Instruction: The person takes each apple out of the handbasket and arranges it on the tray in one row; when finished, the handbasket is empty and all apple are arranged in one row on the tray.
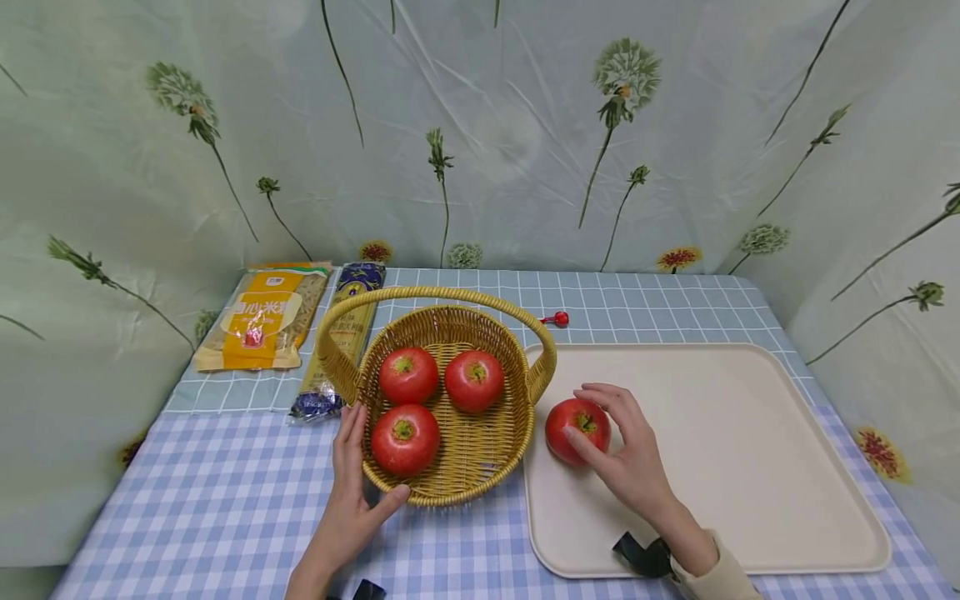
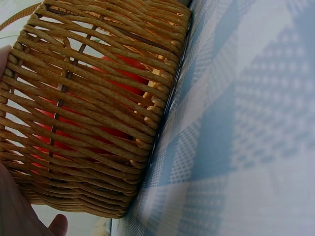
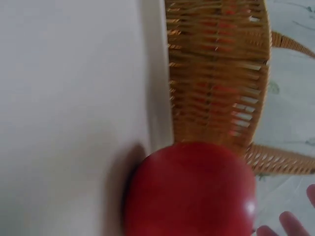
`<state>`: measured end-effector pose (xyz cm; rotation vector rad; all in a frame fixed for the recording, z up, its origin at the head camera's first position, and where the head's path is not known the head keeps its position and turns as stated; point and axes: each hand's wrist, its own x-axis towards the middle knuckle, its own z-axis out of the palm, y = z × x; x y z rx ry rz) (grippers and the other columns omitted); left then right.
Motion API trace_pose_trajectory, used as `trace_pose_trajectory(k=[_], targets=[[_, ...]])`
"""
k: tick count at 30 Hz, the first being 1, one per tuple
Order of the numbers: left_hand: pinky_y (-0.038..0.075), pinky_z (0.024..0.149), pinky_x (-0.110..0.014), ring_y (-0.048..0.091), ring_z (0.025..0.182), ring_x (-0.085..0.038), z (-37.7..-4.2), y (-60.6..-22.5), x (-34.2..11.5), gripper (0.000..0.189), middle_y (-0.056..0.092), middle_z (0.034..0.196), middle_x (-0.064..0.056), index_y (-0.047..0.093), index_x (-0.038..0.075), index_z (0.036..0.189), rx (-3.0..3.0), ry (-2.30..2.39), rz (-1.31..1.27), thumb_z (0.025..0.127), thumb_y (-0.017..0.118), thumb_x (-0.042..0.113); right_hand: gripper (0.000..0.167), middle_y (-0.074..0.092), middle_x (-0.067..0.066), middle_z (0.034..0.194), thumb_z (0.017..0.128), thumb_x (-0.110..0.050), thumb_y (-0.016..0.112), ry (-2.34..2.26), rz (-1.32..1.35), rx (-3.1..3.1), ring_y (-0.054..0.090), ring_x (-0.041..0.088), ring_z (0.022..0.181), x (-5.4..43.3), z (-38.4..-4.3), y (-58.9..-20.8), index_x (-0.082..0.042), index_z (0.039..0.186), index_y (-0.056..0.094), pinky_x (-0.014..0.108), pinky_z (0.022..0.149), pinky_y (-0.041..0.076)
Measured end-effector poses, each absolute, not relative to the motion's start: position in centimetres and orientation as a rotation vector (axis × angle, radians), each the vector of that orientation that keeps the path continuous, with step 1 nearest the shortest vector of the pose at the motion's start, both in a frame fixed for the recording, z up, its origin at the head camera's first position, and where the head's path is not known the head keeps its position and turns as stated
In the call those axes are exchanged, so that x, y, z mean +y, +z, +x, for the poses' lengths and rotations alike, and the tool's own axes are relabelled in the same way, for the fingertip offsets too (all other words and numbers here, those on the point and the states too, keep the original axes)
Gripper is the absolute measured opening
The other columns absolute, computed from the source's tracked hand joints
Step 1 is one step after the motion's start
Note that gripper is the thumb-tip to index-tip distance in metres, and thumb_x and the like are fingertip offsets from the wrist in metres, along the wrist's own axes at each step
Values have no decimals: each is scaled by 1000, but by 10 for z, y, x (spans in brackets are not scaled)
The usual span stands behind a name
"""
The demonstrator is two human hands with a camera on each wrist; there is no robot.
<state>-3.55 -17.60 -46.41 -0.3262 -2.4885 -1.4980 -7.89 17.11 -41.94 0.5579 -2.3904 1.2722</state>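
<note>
In the head view a golden wicker basket (image 1: 480, 446) with a tall arched handle holds red apples: one at the back left (image 1: 408, 375), one at the back right (image 1: 474, 381) and one at the front left (image 1: 405, 440). My left hand (image 1: 351, 492) rests against the basket's near left side, thumb by the front rim and fingers extended along the side. A further apple (image 1: 576, 431) sits on the beige tray (image 1: 712, 450), close beside the basket. Around it my right hand (image 1: 626, 450) is spread, thumb and fingers apart. The right wrist view shows fingertips (image 3: 290, 223) away from the apple's surface.
Behind the basket to the left lie a yellow bag of grain (image 1: 262, 317) and a narrow blue-and-gold packet (image 1: 337, 342). A small red object (image 1: 558, 319) lies behind the basket's handle. Checked cloth (image 1: 217, 483) covers the table, with a flowered curtain (image 1: 510, 142) behind.
</note>
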Motion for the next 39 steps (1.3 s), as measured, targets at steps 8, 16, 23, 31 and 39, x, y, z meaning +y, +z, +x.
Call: trace_pose_trajectory(k=[8, 16, 23, 31, 39], targets=[[12, 95, -75, -12, 141, -32, -35, -462, -176, 106, -2, 157, -2, 8, 17, 154, -2505, -1497, -326, 73, 77, 15, 47, 58, 10, 118, 73, 2, 77, 1354, 758, -2277, 54, 21, 108, 156, -73, -407, -8, 116, 64, 29, 85, 50], [12, 96, -75, -13, 141, -29, -34, -463, -176, 104, -2, 157, -2, 7, 14, 154, -2516, -1477, -327, 75, 76, 16, 43, 62, 11, 119, 77, -2, 75, 1372, 975, -2198, 56, 23, 112, 138, -77, -397, -5, 118, 64, 28, 96, 42], [11, 96, -75, -14, 141, -28, -35, -463, -177, 104, -3, 157, 1, 6, 15, 154, -2531, -1469, -324, 76, 75, 16, 36, 61, 11, 124, 85, -14, 71, 1413, 1117, -2075, 56, 26, 114, 114, -86, -389, -5, 120, 65, 35, 96, 44], [13, 95, -76, -13, 141, -26, -35, -466, -176, 104, -2, 157, 0, 7, 15, 154, -2530, -1459, -311, 76, 75, 16, 38, 58, 6, 129, 90, -29, 66, 1352, 1097, -2174, 52, 22, 120, 90, -96, -379, -8, 122, 65, 37, 98, 42], [11, 96, -75, -13, 141, -25, -34, -465, -176, 103, -1, 157, 1, 8, 16, 154, -2525, -1467, -306, 76, 75, 17, 47, 41, -5, 145, 87, -38, 67, 1190, 1002, -2451, 40, 16, 130, 74, -108, -369, -18, 129, 61, 44, 97, 42]])
